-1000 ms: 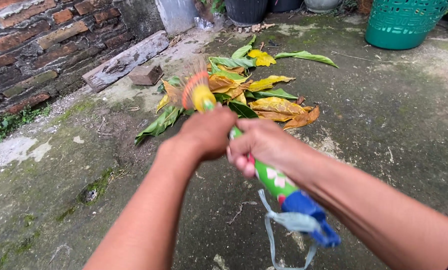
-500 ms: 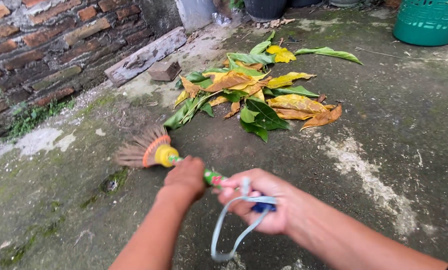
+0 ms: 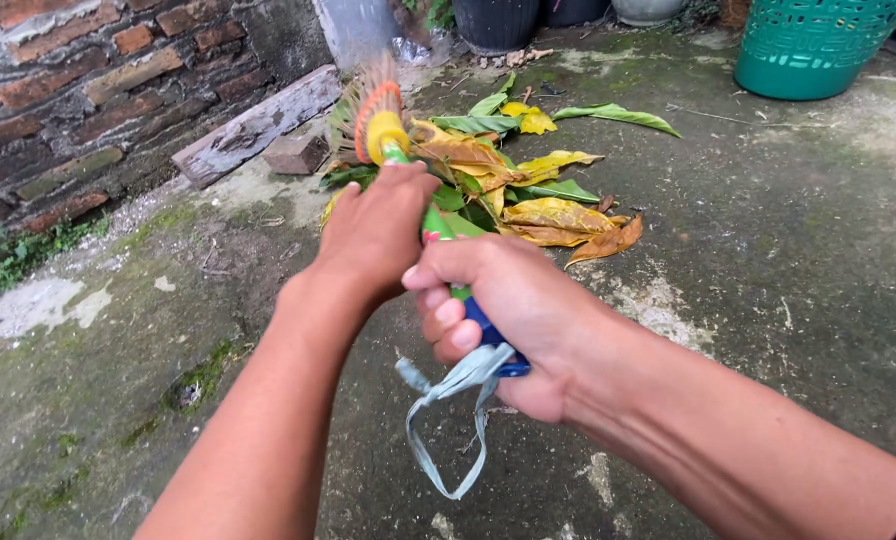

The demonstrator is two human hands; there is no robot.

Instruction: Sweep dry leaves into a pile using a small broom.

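I have both hands wrapped tight round the broom (image 3: 423, 205), my left hand (image 3: 376, 232) forward on the green handle to steer and my right hand (image 3: 508, 310) back at the blue end to push, its grey loop (image 3: 448, 400) dangling free. The bristle head sits at 12 o'clock against the pile of leaves (image 3: 518, 185). The brick wall (image 3: 78, 110), plank (image 3: 253, 125) and loose brick (image 3: 295, 153) hem me in at 10 o'clock, while bare concrete floor (image 3: 768, 250) lies open toward 3 o'clock, short of the green basket (image 3: 808, 50).

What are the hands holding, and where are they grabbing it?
Both hold a broom by its handle: the left hand higher up the green part, the right hand at the blue end.
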